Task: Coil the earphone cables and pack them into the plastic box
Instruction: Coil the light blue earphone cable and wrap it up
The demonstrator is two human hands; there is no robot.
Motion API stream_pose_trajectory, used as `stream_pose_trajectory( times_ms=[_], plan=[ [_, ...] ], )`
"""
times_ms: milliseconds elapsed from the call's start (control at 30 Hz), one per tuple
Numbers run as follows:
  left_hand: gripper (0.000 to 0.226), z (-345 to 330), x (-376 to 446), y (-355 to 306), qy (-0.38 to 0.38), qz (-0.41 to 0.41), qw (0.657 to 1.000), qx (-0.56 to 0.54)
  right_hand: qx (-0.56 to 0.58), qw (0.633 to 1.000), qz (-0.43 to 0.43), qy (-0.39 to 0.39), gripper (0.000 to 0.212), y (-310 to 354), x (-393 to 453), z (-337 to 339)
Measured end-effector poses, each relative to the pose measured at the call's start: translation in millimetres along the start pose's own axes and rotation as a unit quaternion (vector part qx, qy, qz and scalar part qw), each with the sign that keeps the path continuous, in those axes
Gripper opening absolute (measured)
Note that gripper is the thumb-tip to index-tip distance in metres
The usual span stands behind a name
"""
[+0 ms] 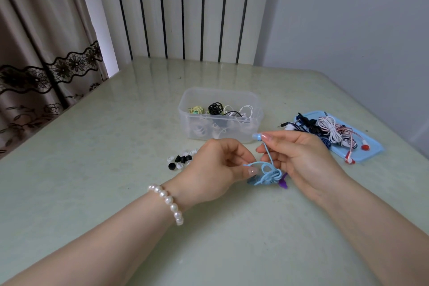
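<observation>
A light blue earphone cable [269, 175] hangs bunched between my hands just above the table. My right hand [299, 158] pinches its blue earbud [257, 136] near the top. My left hand [216, 167] pinches a loop of the same cable lower down. A purple piece shows under the bundle. Behind my hands stands the clear plastic box [185, 104], open, holding several coiled cables in black, white and yellow-green.
A blue lid [369, 146] at the right carries tangled earphones in white, red and dark blue. Loose black and white ear tips [180, 160] lie left of my left hand. Wall and curtain border the pale table [116, 146].
</observation>
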State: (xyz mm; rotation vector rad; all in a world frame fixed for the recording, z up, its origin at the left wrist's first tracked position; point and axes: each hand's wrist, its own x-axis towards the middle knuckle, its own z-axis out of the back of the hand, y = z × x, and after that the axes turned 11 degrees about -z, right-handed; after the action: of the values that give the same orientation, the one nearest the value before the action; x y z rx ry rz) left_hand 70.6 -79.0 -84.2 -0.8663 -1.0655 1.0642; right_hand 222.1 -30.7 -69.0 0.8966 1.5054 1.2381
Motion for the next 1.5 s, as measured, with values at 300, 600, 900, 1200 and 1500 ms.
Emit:
stream_pose_trajectory(
  times_ms=[300,600,900,1200,1500],
  plan=[
    [0.008,12,3,-7,-0.074,0.033,0.986,-0.144,-0.316,0.947,0.009,-0.06,0.016,-13,14,7],
    [0.012,14,3,-11,-0.074,0.067,0.968,-0.23,-0.184,0.968,0.171,0.011,0.022,0,-8,-11],
    [0.006,40,2,-20,-0.04,0.072,0.996,-0.013,-0.095,0.983,0.157,0.011,0.016,1,-8,-8],
    [0.017,60,2,-11,0.123,0.068,0.953,0.268,0.043,0.996,0.068,0.047,0.025,8,-10,-2],
    [0.016,52,0,-5,0.185,0.031,0.915,0.356,0.058,0.994,0.083,0.029,0.026,13,-11,1]
  ],
)
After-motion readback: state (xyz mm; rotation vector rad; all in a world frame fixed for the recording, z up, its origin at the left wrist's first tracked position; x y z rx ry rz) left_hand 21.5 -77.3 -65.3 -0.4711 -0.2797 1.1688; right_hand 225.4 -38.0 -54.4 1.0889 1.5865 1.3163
